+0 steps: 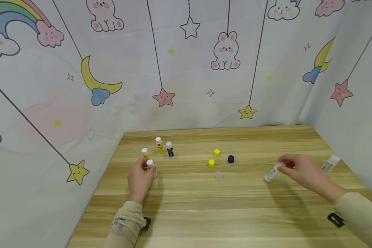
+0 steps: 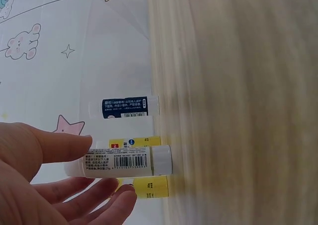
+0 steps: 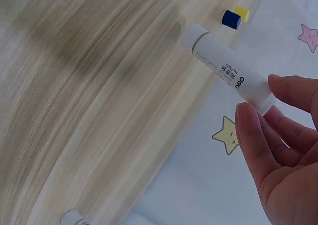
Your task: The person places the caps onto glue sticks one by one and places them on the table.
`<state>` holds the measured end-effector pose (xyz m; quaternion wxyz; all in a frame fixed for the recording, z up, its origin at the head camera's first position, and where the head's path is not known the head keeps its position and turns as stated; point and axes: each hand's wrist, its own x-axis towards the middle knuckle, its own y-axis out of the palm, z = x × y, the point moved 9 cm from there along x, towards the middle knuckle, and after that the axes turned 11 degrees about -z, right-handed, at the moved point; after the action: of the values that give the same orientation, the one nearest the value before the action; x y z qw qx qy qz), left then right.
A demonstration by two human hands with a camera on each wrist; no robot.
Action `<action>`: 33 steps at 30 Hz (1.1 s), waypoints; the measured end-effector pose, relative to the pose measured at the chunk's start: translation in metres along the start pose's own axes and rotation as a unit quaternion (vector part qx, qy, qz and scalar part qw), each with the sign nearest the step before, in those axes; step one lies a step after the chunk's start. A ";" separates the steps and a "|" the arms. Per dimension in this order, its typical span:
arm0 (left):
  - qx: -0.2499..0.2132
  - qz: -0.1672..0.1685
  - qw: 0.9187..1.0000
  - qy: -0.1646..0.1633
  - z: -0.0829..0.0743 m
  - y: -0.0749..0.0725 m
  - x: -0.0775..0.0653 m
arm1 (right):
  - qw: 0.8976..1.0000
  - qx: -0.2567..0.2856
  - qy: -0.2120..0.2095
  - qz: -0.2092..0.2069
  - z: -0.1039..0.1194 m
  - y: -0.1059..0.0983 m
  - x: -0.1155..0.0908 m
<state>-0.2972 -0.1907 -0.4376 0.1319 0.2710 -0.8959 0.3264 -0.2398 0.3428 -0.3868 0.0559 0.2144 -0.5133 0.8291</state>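
My left hand (image 1: pixel 140 179) pinches a white glue stick (image 2: pixel 119 161) between thumb and fingers, near its white cap (image 1: pixel 150 162). The stick stands upright at the left of the table. Close behind it are two yellow glue sticks (image 1: pixel 159 146) and a dark navy glue stick (image 1: pixel 170 150), all white-capped. On the right, my right hand (image 1: pixel 302 170) holds another white glue stick (image 3: pixel 228 66) by one end with thumb and fingertips. That stick is tilted, its far end pointing down and left, over the table. Whether it touches the wood cannot be told.
Mid-table lie two yellow caps (image 1: pixel 216 153), a navy cap (image 1: pixel 230 159) and a translucent cap (image 1: pixel 218 176). Beyond my right hand stands one more white glue stick (image 1: pixel 331 164). A patterned curtain (image 1: pixel 198 103) borders the wooden table (image 1: pixel 204 213) at the back and sides.
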 end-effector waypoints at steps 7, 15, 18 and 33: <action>0.000 0.003 1.000 -0.011 0.008 0.002 0.000 | 1.000 -0.014 -0.004 0.001 -0.009 -0.007 -0.001; 0.004 0.000 1.000 -0.014 0.010 0.003 0.000 | 0.999 -0.032 0.002 0.003 -0.016 -0.013 -0.002; 0.004 0.002 1.000 -0.017 0.009 0.003 0.000 | 0.999 -0.035 0.005 0.009 -0.018 -0.014 -0.002; 0.009 0.012 1.000 -0.025 0.010 0.006 0.000 | 0.997 -0.062 -0.029 -0.018 -0.030 -0.024 -0.005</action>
<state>-0.3009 -0.1934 -0.4483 0.1033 0.2692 -0.8993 0.3289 -0.2361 0.3808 -0.3804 0.0693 0.2437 -0.5613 0.7879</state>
